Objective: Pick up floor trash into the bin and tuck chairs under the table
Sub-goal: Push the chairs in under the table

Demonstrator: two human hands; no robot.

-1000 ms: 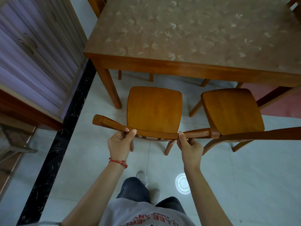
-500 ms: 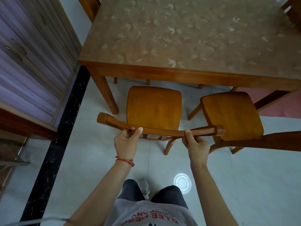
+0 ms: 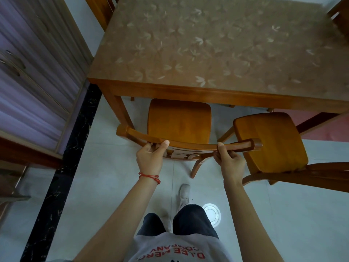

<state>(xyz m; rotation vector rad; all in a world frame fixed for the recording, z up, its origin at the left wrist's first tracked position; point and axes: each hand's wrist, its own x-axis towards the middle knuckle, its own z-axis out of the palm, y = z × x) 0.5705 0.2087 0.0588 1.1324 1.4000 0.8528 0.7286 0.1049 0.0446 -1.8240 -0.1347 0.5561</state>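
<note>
Both hands are gripping the back rail of a wooden chair at the table's near edge.

A pale tiled floor [image 3: 105, 186] is lying under a wooden table with a leaf-patterned brown top [image 3: 217, 48], with a black marbled strip [image 3: 62, 176] running along the floor's left side. The orange-brown wooden chair [image 3: 179, 121] is standing with its seat's front edge just beneath the table's near edge, beside the left table leg [image 3: 120, 110]. The left hand [image 3: 151, 157] and right hand [image 3: 229, 161] are curling round its curved top rail. A second matching chair [image 3: 268, 140] is sitting just to the right, its seat mostly outside the table.
</note>
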